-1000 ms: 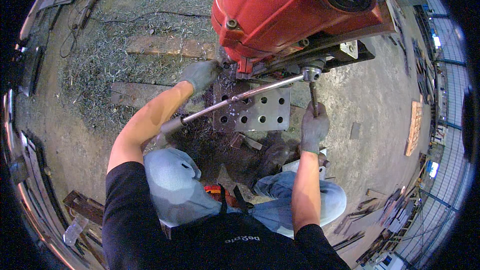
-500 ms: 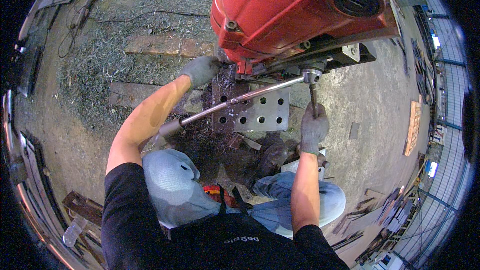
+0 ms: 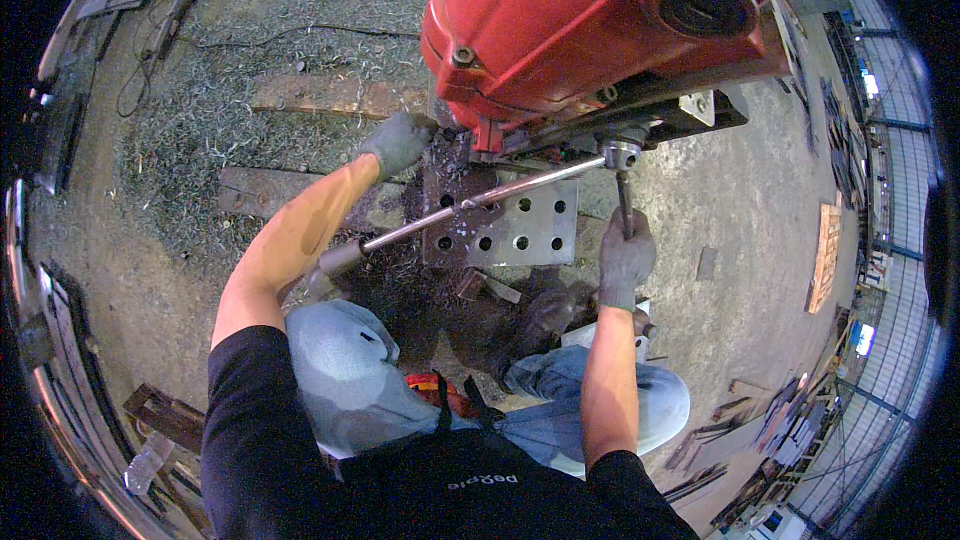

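A large red drilling machine stands in front of me over a grey metal plate with rows of round holes. My right hand, in a grey glove, is wrapped round a short lever on the machine's round hub. From the same hub a long steel lever slants left over the plate to a thick grey grip, which neither hand touches. My gloved left hand has its fingers curled beside the machine's lower left end, by the plate's far left corner. Whatever its fingertips hold is hidden.
Metal shavings cover the floor at the left, around rusty flat bars. A cable runs behind them. A small block lies near my feet. Metal stock and a wooden pallet lie at the right.
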Demonstrator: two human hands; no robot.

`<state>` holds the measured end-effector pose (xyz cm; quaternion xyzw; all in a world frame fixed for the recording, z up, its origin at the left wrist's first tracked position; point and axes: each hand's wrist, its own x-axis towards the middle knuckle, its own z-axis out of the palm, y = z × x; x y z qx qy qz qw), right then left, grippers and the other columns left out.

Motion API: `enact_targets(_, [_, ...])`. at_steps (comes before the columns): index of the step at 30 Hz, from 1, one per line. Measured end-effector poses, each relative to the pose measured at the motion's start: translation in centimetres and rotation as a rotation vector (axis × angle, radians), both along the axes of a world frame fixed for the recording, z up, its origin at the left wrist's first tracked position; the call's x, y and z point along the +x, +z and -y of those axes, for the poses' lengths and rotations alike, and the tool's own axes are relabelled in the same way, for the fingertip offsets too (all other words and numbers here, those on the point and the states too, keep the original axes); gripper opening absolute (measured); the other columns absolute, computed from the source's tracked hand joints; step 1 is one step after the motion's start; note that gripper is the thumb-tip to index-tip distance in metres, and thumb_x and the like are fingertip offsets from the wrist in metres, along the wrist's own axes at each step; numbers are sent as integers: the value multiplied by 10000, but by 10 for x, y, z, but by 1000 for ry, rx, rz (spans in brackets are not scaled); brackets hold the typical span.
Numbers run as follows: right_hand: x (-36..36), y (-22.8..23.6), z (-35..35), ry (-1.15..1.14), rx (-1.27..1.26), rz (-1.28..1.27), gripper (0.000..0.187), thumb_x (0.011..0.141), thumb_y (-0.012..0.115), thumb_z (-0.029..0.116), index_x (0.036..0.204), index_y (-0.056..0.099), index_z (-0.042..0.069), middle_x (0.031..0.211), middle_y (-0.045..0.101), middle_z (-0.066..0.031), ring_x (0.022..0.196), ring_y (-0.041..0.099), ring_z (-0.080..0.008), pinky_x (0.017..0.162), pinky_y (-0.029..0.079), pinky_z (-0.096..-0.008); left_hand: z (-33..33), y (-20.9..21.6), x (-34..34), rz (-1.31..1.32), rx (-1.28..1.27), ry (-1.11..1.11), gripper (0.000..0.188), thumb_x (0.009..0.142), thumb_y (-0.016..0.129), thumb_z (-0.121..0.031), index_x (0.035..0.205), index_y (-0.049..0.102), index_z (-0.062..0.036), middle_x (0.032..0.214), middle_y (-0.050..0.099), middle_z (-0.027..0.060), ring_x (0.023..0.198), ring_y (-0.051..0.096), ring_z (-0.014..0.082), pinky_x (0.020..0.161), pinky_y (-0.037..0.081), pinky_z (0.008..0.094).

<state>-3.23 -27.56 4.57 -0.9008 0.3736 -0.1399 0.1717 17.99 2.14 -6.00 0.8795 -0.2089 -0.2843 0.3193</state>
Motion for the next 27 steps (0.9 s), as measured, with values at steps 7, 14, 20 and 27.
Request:
enact_targets(7, [2,-11,4,27,-77,-10,359,920,602,452,1009,701,119,798,692,-184,782,674,-396,663,492,-461,-10,-17,2,14,-28,136,364,926,498,-322,1134,678,-85,1122,672,223,1076,621,423,928,484,498])
enact_targets(14, [3,-10,3,2,-39,-19,367,916,605,457,997,704,113,802,688,-188,772,669,-404,666,495,-469,-11,-15,-2,122,2,78,366,918,530,-349,1165,669,-117,1100,683,212,1034,640,425,886,504,508])
enact_targets(20, [0,-9,8,-20,-43,-66,370,916,603,461,988,702,111,823,692,-186,780,672,-399,669,497,-466,3,14,-17,138,144,137,356,919,533,-358,1188,662,-164,1088,687,204,1007,652,415,854,516,512])
enact_targets(27, [1,-6,0,20,-43,-35,349,925,605,439,988,696,107,817,693,-181,768,677,-384,668,497,-453,-1,2,-14,145,171,113,349,906,545,-362,1178,664,-178,1076,691,201,987,660,409,831,522,513])
